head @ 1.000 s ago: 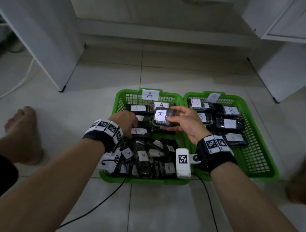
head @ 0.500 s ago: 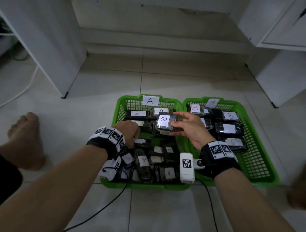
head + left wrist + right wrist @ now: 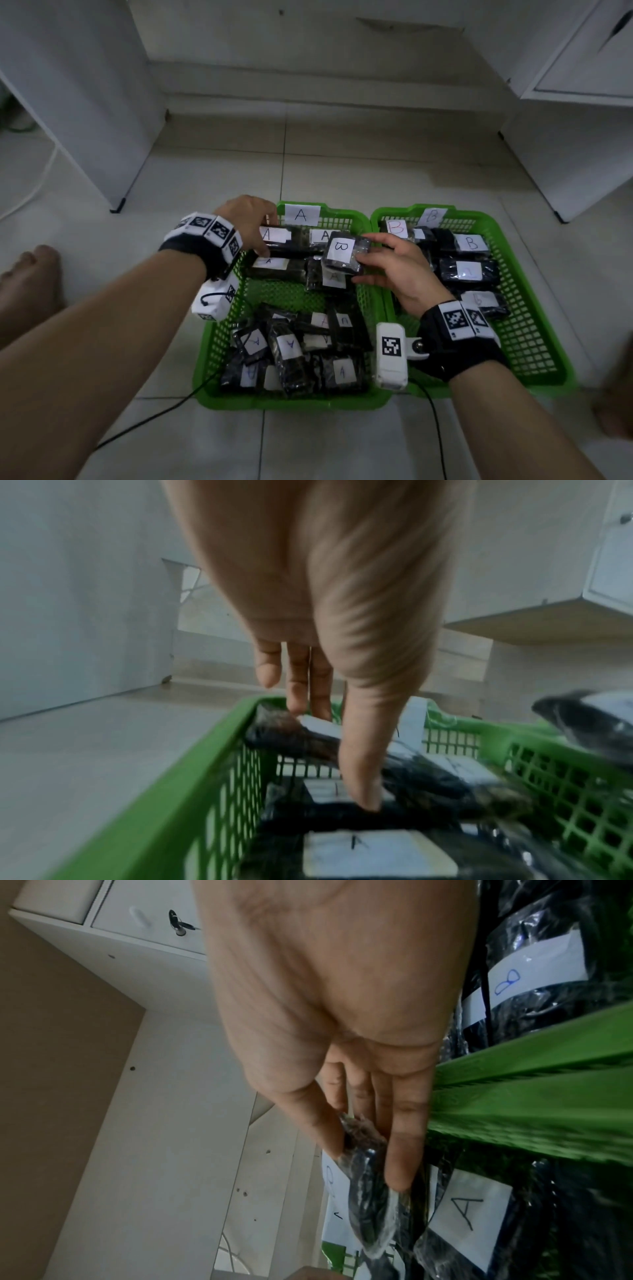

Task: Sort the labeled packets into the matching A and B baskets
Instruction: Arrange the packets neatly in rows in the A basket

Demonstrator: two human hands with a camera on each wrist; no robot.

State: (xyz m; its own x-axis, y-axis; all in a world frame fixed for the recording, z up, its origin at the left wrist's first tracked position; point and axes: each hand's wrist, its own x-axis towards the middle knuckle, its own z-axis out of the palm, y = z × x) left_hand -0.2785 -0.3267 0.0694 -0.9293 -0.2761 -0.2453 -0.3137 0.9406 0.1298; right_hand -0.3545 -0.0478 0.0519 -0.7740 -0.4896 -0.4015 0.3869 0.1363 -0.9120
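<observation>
Two green baskets sit side by side on the floor: basket A on the left, basket B on the right, each with a paper letter on its back wall. My right hand pinches a dark packet labeled B, held above basket A's right side near the divider. In the right wrist view, thumb and fingers clamp this packet. My left hand grips an A packet at basket A's back left. The left wrist view shows thumb and fingers around that packet.
Several A packets lie piled at basket A's front, and several B packets lie in basket B. White cabinets stand at left and right. A bare foot is at left; a black cable runs across the tiles.
My left hand moved from the middle of basket A to its back-left corner and took hold of an A packet. The right hand shifted the B packet slightly right.
</observation>
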